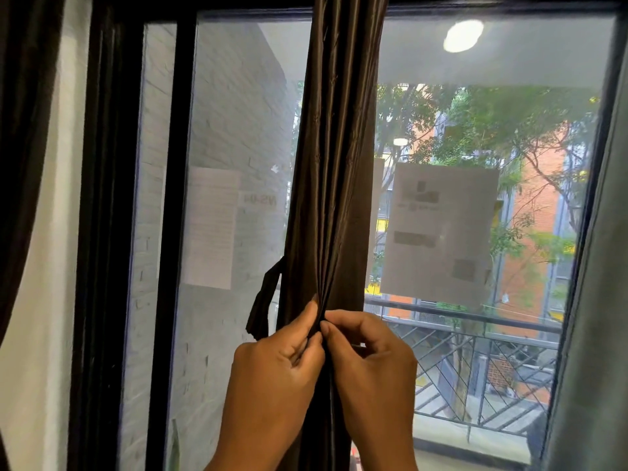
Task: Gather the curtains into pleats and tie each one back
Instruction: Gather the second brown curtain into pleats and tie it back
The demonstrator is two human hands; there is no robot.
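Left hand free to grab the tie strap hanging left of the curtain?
Probably not yet: the left hand is pinching pleats of the curtain with the right hand. The tie strap hangs close, unobstructed.

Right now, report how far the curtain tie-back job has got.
Done: the brown curtain is already gathered into a narrow pleated column. In hand: the left hand and right hand pinch its folds together. Left: the tie-back strap hangs loose beside it, not wrapped; the grey curtain looks untied.
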